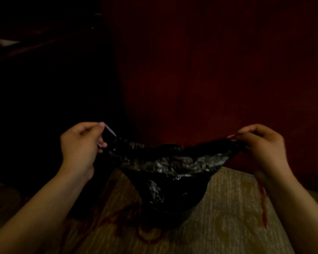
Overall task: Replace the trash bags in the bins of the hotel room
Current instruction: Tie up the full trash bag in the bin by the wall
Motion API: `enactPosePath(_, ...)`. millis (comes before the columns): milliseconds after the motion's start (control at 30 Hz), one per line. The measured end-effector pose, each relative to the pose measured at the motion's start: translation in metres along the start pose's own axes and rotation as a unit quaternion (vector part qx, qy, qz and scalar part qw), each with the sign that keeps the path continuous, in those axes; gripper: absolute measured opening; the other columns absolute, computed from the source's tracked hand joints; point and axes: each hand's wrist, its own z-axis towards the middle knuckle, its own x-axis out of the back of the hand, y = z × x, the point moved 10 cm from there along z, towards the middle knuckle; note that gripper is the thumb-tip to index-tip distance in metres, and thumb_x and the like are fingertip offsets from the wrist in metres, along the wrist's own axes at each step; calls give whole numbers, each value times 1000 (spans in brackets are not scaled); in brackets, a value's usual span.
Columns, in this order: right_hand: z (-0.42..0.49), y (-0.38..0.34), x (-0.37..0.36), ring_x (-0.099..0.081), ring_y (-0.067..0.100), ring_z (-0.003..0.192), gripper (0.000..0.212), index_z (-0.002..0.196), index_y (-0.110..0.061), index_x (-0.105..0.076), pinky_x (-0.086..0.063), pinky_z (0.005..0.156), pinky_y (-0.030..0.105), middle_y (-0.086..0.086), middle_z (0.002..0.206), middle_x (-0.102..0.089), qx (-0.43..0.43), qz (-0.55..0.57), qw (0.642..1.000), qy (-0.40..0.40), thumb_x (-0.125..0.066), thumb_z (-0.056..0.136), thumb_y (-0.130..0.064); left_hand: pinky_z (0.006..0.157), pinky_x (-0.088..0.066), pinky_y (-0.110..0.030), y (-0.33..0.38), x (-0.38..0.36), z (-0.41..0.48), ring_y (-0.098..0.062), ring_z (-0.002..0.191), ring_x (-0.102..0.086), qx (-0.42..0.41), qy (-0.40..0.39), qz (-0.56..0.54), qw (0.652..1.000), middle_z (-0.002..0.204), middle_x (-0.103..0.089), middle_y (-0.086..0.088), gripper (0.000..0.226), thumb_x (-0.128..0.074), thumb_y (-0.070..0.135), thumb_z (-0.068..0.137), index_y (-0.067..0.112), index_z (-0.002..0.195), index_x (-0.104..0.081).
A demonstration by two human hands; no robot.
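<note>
A black trash bag with a crinkled, shiny rim is stretched wide between my two hands. My left hand grips its left end by a pale drawstring. My right hand pinches the right end, where another bit of pale string shows. The bag's body hangs down into a dark round bin that stands on the carpet below my hands. The bin's rim is mostly hidden by the bag, and the dim light hides what lies inside.
A dark red wall or panel rises right behind the bin. Dark furniture fills the left side. A beige patterned carpet with red markings covers the floor in front.
</note>
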Motion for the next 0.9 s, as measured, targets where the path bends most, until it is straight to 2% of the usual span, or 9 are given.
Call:
enactPosePath(67,5,-2,14,-67,20,73,23,82,-13,-61,-50,69,34,12,78,-67,-14,67,997,27,-53,89,7,42,-42,-17,8,3,5,-5,46,-53,-15,6,1,1000,59,-53,-1,7,-65,19,93,17,87,-68)
enactPosePath(167,9,-7,26,-66,12,66,26,79,-18,-62,-50,68,30,5,75,-64,-8,76,996,45,-55,89,6,39,-40,-16,8,14,12,-4,43,-51,17,8,-33,999,55,-55,3,10,-67,18,91,16,82,-66)
enactPosePath(233,8,-15,30,-67,13,67,26,79,-17,-61,-52,69,31,3,73,-64,16,102,993,61,-55,89,5,41,-41,-16,25,8,14,-7,48,-53,-19,-10,-20,1000,59,-56,0,12,-67,18,90,21,78,-66)
enactPosePath(300,1,-29,21,-68,15,72,20,82,-15,-62,-56,71,29,6,78,-67,62,44,996,52,-58,90,3,48,-44,-22,33,-10,5,-13,60,-57,-48,-58,53,996,68,-61,-5,14,-67,17,90,22,77,-67)
enactPosePath(400,-7,-33,-7,-67,17,72,13,85,-11,-67,-54,67,33,12,81,-69,94,-78,993,1,-66,86,2,58,-46,-33,24,-34,-10,-17,74,-63,-28,-121,85,989,76,-67,-4,16,-66,16,90,21,76,-71)
enactPosePath(533,-7,-31,-15,-67,21,76,14,85,-15,-69,-54,65,36,11,84,-70,115,-88,989,-2,-69,84,0,58,-46,-29,32,-33,-8,-15,71,-63,-24,-126,65,990,74,-67,-5,9,-66,16,91,17,83,-70)
enactPosePath(667,-10,-22,-35,-65,17,73,18,86,-20,-69,-51,64,39,7,83,-68,109,-139,983,-53,-71,84,-2,58,-47,-25,38,-40,-20,-10,66,-62,-54,-143,99,983,72,-68,-5,8,-67,19,91,18,85,-72)
enactPosePath(800,-22,-43,-63,-62,5,72,17,87,-28,-69,-49,60,27,-10,81,-66,163,-248,948,-117,-74,84,-12,58,-49,-26,61,-46,-27,-13,67,-63,-82,-143,99,981,75,-70,-10,10,-70,19,90,22,80,-72)
enactPosePath(900,-27,-87,-73,-59,0,77,16,86,-28,-69,-44,62,15,-13,85,-63,247,-293,919,-89,-72,85,-12,63,-50,-30,90,-48,-30,-15,70,-65,-131,-130,98,978,76,-70,-8,9,-71,20,89,21,81,-72)
